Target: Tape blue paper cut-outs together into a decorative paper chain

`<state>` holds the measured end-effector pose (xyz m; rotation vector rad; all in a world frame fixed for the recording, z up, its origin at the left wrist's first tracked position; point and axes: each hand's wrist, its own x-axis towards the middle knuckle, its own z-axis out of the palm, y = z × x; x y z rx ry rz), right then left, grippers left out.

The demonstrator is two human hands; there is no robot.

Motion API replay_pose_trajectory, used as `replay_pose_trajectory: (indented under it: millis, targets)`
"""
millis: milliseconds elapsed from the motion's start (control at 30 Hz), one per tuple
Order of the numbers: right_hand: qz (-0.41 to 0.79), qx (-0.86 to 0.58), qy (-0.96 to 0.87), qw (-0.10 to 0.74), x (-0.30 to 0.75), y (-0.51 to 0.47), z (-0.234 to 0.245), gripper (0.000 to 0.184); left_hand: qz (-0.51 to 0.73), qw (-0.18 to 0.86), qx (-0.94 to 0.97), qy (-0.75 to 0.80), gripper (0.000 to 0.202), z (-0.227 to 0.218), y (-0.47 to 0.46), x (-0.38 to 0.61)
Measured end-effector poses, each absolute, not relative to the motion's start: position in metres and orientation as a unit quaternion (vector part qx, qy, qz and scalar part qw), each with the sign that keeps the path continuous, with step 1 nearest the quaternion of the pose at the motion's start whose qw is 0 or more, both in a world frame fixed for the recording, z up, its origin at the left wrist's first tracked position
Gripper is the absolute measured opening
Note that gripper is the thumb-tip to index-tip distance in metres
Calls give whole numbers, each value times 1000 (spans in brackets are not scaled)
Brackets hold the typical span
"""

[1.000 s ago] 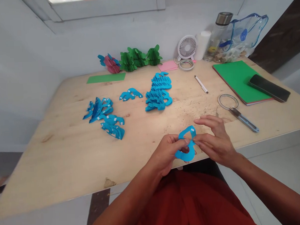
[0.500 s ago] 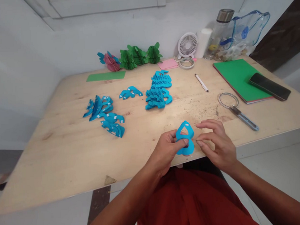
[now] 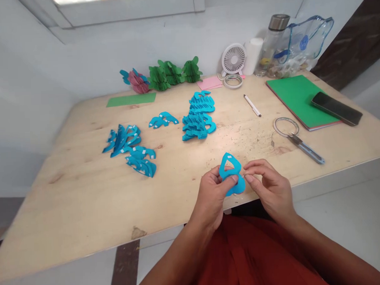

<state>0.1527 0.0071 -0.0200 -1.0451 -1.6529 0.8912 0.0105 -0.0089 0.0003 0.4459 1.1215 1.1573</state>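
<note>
Left hand (image 3: 212, 190): pinching the blue cutout (image 3: 235, 170) between thumb and fingers.
Right hand (image 3: 274, 189): curled just beside it; cannot tell whether pressed together or pinching anything.
Cutout position: held upright near the front edge of the surface (image 3: 161, 201).
Blue stack (image 3: 195, 126): lying farther back.

Cutout (image 3: 236, 171) in left fingers (image 3: 229, 183), concertinaed stack (image 3: 194, 121) behind, cutter (image 3: 309, 150) to right.

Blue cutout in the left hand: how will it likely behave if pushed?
Likely very light: the blue cutout looks like thin paper or card.
Probably bends but springs a little, since its upper loop extends past the left hand without obvious drooping.
The narrow bands around its opening could crease or tear if pushed hard.
</note>
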Motion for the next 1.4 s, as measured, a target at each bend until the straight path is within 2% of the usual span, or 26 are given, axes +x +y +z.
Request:
replay_pose_trajectory:
  millis: [400,733,1400]
  targets:
    - [261,-333,-790,443,162,18,-12,18,482,713,212,462,16,12,-8,4]
    - [167,-268,-855,410,166,27,-2,14,454,729,245,450,17,15,-6,-1]
    - [77,-209,-914,338,175,36,7,13,415,737,265,462,23,20,-3,-6]
